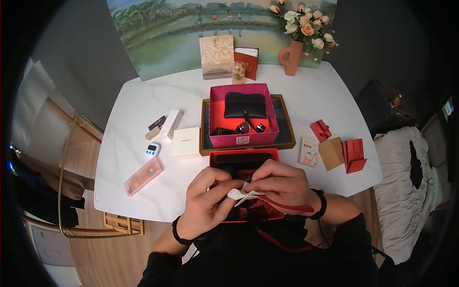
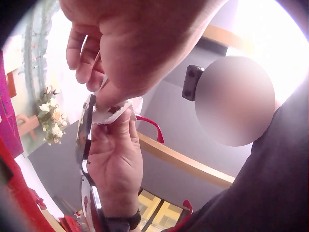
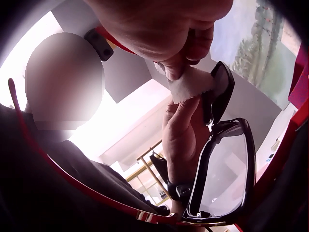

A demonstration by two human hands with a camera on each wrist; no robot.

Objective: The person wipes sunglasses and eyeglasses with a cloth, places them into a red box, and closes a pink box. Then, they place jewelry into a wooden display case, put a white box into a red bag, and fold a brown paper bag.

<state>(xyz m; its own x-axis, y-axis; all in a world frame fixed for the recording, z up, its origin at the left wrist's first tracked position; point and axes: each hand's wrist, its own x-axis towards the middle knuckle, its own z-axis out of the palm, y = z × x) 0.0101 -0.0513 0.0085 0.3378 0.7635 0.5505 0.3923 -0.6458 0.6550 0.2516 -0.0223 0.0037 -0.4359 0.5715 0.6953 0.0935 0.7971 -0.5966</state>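
Both hands meet close over an open red box (image 1: 276, 155) at the table's near edge. My left hand (image 1: 205, 198) pinches a small white scalloped cloth (image 3: 190, 87) between thumb and fingers. From the other side, my right hand (image 1: 282, 184) grips the same cloth, its thumb and fingertips against it. The cloth is folded over part of a pair of black-rimmed glasses (image 3: 252, 159). One red temple (image 1: 291, 207) of the glasses stretches below the right hand in the head view. The hands and cloth hide part of the lenses.
Behind the red box, a purple-pink box (image 1: 213, 115) with a black pouch (image 1: 245, 105) stands on a brown tray (image 1: 286, 119). A white box (image 1: 187, 142), timer (image 1: 152, 149) and pink case (image 1: 143, 177) lie left. Red packages (image 1: 354, 155) and a card (image 1: 309, 152) lie right.
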